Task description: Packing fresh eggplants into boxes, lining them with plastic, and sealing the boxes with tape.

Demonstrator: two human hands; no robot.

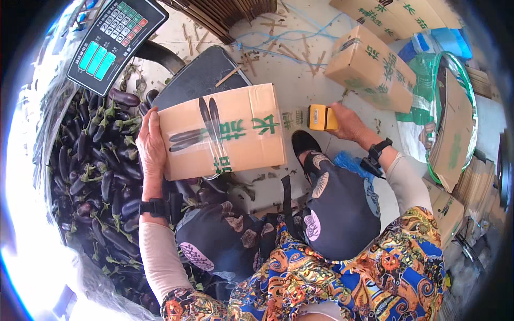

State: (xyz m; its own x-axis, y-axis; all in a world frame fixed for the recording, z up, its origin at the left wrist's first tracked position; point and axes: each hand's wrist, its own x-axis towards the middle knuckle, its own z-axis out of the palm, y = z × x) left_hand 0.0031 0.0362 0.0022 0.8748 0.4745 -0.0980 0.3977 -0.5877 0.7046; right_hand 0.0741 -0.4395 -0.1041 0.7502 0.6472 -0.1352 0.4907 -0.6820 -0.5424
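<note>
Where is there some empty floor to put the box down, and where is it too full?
Bare floor lies between the dark scale platform and the sealed box up right, with a few scraps. A smaller patch sits under the held box by the shoe. The left is crowded with eggplants; the right with flat cardboard.

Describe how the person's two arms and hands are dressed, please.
Both hands are bare, without gloves. The left hand and the right hand each have a black band at the wrist with a small black device attached to it. Both forearms are covered by close-fitting pale beige sleeves. Above them begins a loose garment with a bright pattern in orange, blue and yellow.
</note>
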